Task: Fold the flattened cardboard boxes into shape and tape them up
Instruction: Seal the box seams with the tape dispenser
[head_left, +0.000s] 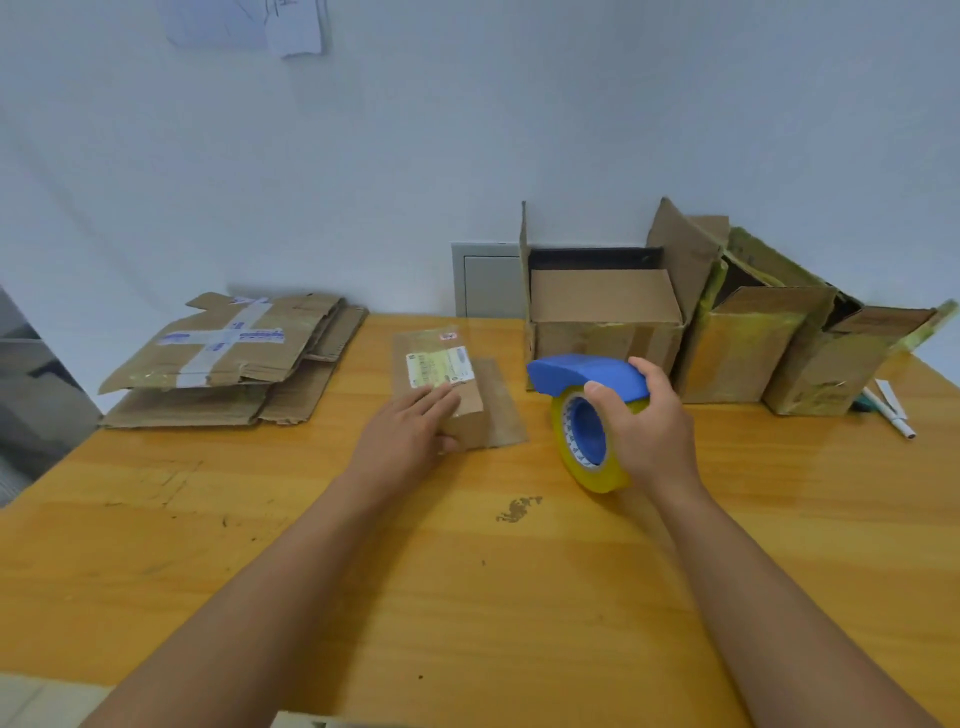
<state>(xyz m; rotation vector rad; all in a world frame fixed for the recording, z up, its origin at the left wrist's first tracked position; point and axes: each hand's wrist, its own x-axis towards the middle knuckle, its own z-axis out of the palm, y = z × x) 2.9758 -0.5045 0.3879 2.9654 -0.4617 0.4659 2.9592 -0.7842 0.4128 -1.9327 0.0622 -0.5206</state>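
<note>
A small folded cardboard box (447, 379) with a white and yellow label lies in the middle of the wooden table (467, 571). My left hand (410, 431) rests on its near end, fingers laid flat on top and thumb against the front face. My right hand (644, 421) grips a blue tape dispenser (587, 379) loaded with a yellow tape roll (592, 462), held just right of the box above the table. A stack of flattened cardboard boxes (234, 358) lies at the far left of the table.
Three folded open-topped boxes (602, 317), (743, 343), (841, 364) stand in a row along the wall at the back right. A white pen (893, 415) lies beside the rightmost one. The table's left edge runs diagonally near the flat stack.
</note>
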